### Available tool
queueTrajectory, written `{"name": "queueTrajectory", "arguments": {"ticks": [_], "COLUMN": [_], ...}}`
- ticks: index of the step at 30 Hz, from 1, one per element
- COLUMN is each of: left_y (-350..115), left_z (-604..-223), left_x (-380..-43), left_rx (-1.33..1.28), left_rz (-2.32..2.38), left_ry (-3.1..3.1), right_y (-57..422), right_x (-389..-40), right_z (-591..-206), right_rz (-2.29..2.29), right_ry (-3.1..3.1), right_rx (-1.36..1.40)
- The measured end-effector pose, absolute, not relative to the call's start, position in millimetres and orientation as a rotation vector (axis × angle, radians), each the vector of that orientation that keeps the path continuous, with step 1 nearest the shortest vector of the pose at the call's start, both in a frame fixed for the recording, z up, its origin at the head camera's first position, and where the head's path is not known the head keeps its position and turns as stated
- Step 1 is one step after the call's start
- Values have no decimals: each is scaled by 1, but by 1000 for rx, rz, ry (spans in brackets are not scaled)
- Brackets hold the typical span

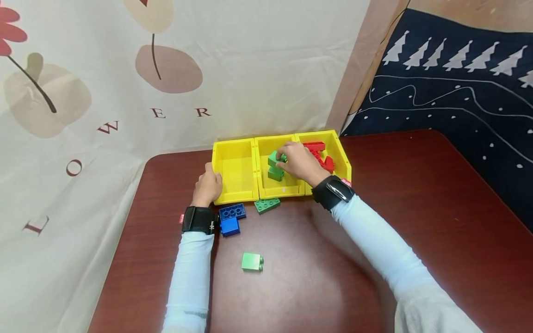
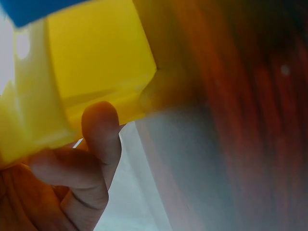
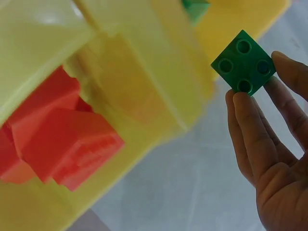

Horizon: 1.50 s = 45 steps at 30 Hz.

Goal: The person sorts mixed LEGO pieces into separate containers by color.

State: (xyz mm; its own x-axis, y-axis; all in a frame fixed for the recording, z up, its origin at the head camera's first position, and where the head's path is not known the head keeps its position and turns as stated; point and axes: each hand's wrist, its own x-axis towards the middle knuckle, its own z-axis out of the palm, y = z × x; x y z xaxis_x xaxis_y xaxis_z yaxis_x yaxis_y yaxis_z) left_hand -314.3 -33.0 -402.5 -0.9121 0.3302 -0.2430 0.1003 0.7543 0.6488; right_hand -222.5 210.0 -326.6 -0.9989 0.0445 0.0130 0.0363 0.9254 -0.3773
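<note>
Three yellow bins stand side by side at the back of the table. Over the middle bin (image 1: 287, 188), my right hand (image 1: 300, 162) pinches a green brick (image 3: 243, 62) between thumb and fingertips, its studs showing in the right wrist view. Below it, another green brick (image 1: 275, 174) lies in that bin. My left hand (image 1: 207, 187) grips the outer wall of the left bin (image 1: 235, 173), which holds no bricks; in the left wrist view its fingers (image 2: 101, 130) curl at the yellow rim. The right bin (image 1: 343, 169) contains several red bricks (image 3: 72, 139).
In front of the bins lie a flat green brick (image 1: 267, 205) and two blue bricks (image 1: 232, 212), close to the left wrist. A light green brick (image 1: 251, 262) lies nearer on the brown table (image 1: 300, 286). A printed cloth (image 1: 266, 69) hangs behind.
</note>
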Motion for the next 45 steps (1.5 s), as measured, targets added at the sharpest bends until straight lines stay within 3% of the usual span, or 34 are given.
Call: {"name": "queueTrajectory", "arguments": {"ticks": [9, 25, 36, 45], "left_y": [-30, -30, -28, -32], "left_z": [-399, -403, -401, -400], "left_x": [-314, -311, -314, -315], "left_rx": [316, 314, 368, 347], "left_rz": [949, 924, 916, 913], "left_ry": [2584, 2582, 2612, 2611], "right_y": [214, 213, 182, 126], "right_x": [-235, -224, -164, -97], "right_z": [-345, -358, -338, -357], "right_rz": [587, 539, 533, 514], "right_ry": [-3149, -3095, -2710, -2710], "right_rx": [-171, -133, 336, 709]}}
